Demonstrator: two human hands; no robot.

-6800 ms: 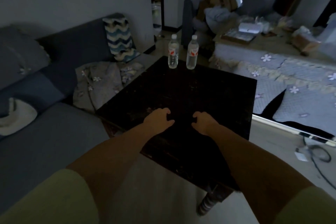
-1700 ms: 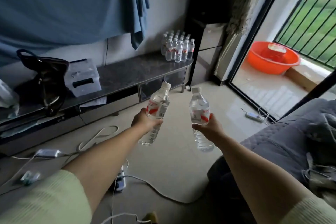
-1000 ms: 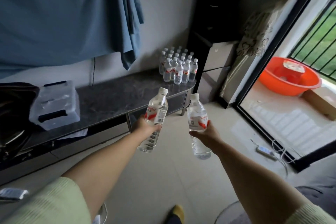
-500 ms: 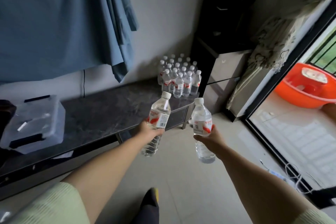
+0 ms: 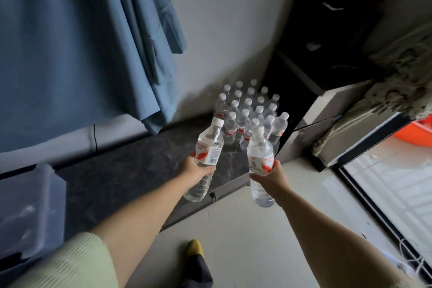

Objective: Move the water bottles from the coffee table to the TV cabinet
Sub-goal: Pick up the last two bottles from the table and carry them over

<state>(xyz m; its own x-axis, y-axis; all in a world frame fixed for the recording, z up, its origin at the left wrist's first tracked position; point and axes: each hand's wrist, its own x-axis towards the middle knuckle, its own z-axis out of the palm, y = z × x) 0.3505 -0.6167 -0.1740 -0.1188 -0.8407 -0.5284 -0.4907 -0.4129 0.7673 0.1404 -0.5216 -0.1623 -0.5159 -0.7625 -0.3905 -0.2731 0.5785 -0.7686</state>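
Left hand [image 5: 195,170] grips 1 tilted bottle [image 5: 205,159] over TV cabinet [image 5: 140,170]; right hand [image 5: 268,176] grips 1 upright bottle [image 5: 260,161], off its edge.

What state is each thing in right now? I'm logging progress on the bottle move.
left hand: closed around a bottle, over the cabinet top
left bottle: capped, held, tilted right, not set down
right hand: closed around a bottle, past the cabinet's front edge
right bottle: capped, held about upright, not set down
bottle cluster: capped, standing on the cabinet's right end
TV cabinet: top bare left of the cluster
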